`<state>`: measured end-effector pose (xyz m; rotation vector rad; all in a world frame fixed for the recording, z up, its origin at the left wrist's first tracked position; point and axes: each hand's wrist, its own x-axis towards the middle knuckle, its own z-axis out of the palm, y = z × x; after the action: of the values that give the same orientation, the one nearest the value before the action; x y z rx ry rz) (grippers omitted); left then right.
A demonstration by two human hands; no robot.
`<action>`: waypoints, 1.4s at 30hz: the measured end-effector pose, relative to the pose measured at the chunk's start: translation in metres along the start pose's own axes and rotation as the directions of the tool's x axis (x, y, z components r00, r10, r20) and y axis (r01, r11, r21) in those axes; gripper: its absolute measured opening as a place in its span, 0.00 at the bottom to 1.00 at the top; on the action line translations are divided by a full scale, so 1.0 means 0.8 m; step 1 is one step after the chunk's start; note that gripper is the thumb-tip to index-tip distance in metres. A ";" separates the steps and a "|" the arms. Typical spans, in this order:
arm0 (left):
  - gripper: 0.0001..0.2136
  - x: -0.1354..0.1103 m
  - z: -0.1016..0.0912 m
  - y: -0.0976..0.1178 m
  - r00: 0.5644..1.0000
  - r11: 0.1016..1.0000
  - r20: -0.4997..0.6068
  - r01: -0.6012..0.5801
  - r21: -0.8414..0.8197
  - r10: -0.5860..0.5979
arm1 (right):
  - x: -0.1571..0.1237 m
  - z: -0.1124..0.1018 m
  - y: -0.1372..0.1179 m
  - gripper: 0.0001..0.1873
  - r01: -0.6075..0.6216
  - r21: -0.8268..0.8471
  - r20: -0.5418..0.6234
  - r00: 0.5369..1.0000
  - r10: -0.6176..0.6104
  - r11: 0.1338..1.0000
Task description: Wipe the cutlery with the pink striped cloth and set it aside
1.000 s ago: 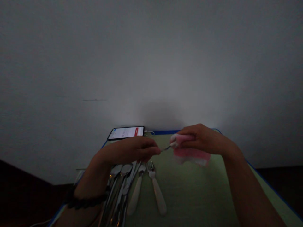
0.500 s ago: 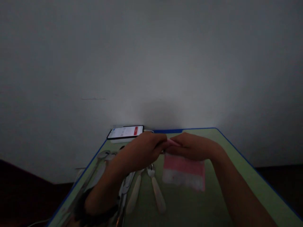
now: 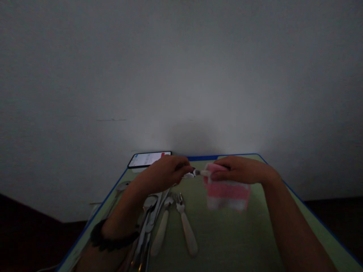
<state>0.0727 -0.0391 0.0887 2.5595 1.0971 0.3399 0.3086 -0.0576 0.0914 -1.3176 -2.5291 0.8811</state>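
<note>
My left hand (image 3: pixel 167 172) is closed, pinching the shiny metal end of a light-handled piece of cutlery (image 3: pixel 202 173). Its kind cannot be told, since my fingers cover part of the head. My right hand (image 3: pixel 241 170) is closed around a pink-and-white striped cloth (image 3: pixel 227 192), which wraps the cutlery's handle end and hangs down below the fingers. Both hands are above the table. Below and between them lie a fork with a pale handle (image 3: pixel 188 232) and another pale-handled piece (image 3: pixel 160 234), its metal head pointing away from me.
Several metal utensils, among them a spoon (image 3: pixel 149 204), lie at the left, partly under my left forearm. A lit phone (image 3: pixel 146 159) rests at the table's far left corner. The green table (image 3: pixel 227 241) has a blue edge and meets a grey wall (image 3: pixel 181 75).
My hands have moved apart, and the metal and pale handle now show between them. The cloth has shifted right and up with my right hand.
</note>
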 end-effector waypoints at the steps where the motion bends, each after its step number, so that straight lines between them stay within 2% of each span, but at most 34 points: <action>1: 0.14 0.000 0.000 -0.002 1.000 1.000 0.002 0.008 -0.004 -0.008 | 0.000 0.000 0.000 0.20 -0.008 -0.003 -0.006 1.000 0.008 1.000; 7: 0.15 0.003 0.000 -0.021 0.999 0.999 0.001 0.049 0.004 -0.049 | 0.000 -0.002 0.009 0.19 -0.033 -0.043 -0.001 0.999 0.033 0.999; 13: 0.17 0.004 -0.002 -0.050 0.979 0.970 -0.120 0.181 0.161 -0.163 | 0.007 0.007 0.027 0.18 -0.190 -0.202 -0.080 0.981 0.177 0.961; 18: 0.16 0.011 0.008 -0.047 0.949 0.933 -0.261 0.245 0.264 -0.175 | 0.009 0.010 0.016 0.23 -0.076 -0.112 0.013 0.997 0.078 0.991; 19: 0.15 0.014 0.012 -0.042 0.942 0.929 -0.289 0.253 0.271 -0.172 | 0.009 0.008 0.015 0.23 -0.076 -0.097 -0.019 0.997 0.075 0.992; 21: 0.14 0.020 0.020 -0.031 0.938 0.936 -0.314 0.234 0.263 -0.146 | 0.009 0.006 0.015 0.23 -0.127 -0.087 -0.183 0.977 0.109 0.988; 23: 0.14 0.025 0.027 -0.019 0.947 0.954 -0.310 0.168 0.248 -0.087 | 0.010 0.005 0.019 0.22 -0.170 -0.092 -0.390 0.913 0.121 0.981; 24: 0.14 0.027 0.030 -0.014 0.952 0.963 -0.300 0.127 0.236 -0.052 | 0.011 0.006 0.020 0.22 -0.161 -0.097 -0.454 0.885 0.100 0.982; 25: 0.14 0.029 0.032 -0.009 0.954 0.969 -0.298 0.094 0.227 -0.023 | 0.012 0.007 0.022 0.22 -0.128 -0.096 -0.472 0.879 0.068 0.987; 27: 0.14 0.032 0.037 -0.003 0.949 0.974 -0.315 0.059 0.219 0.013 | 0.015 0.009 0.024 0.20 -0.027 -0.037 -0.367 0.930 0.012 0.999; 29: 0.15 0.035 0.040 -0.001 0.945 0.979 -0.326 0.045 0.197 0.023 | 0.015 0.008 0.025 0.20 0.046 0.071 -0.166 0.986 -0.034 0.996; 30: 0.15 0.036 0.043 -0.002 0.948 0.985 -0.317 0.037 0.169 0.018 | 0.014 0.006 0.028 0.20 0.054 0.111 -0.087 0.995 -0.044 0.992; 31: 0.15 0.037 0.045 -0.003 0.954 0.991 -0.301 0.032 0.128 0.009 | 0.012 0.003 0.032 0.21 0.044 0.126 -0.045 0.998 -0.039 0.991; 33: 0.16 0.040 0.052 -0.006 0.966 0.999 -0.256 0.034 0.034 -0.024 | 0.005 -0.004 0.048 0.21 -0.026 0.080 -0.082 0.996 0.032 0.996; 35: 0.20 0.042 0.061 -0.010 0.982 0.999 -0.182 0.048 -0.024 -0.052 | -0.006 -0.009 0.075 0.21 -0.157 -0.012 -0.206 0.967 0.152 0.987; 37: 0.21 0.043 0.070 -0.012 0.997 0.999 -0.068 0.038 -0.019 -0.040 | -0.020 -0.007 0.110 0.22 -0.328 -0.083 -0.326 0.901 0.285 0.941; 38: 0.20 0.043 0.074 -0.012 1.000 1.000 -0.002 0.016 -0.002 -0.016 | -0.028 -0.002 0.129 0.21 -0.419 -0.116 -0.391 0.853 0.346 0.901; 39: 0.19 0.043 0.077 -0.011 0.999 1.000 0.045 -0.005 0.007 0.005 | -0.035 0.006 0.148 0.19 -0.548 -0.139 -0.490 0.762 0.423 0.825; 42: 0.15 0.046 0.086 -0.006 0.991 0.998 0.122 -0.060 0.011 0.058 | -0.056 0.037 0.194 0.20 -0.736 -0.113 -0.630 0.572 0.525 0.667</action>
<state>0.1178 -0.0236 0.0272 2.5918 0.9859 0.1878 0.4321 -0.0378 -0.0149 -2.2994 -1.7657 0.0044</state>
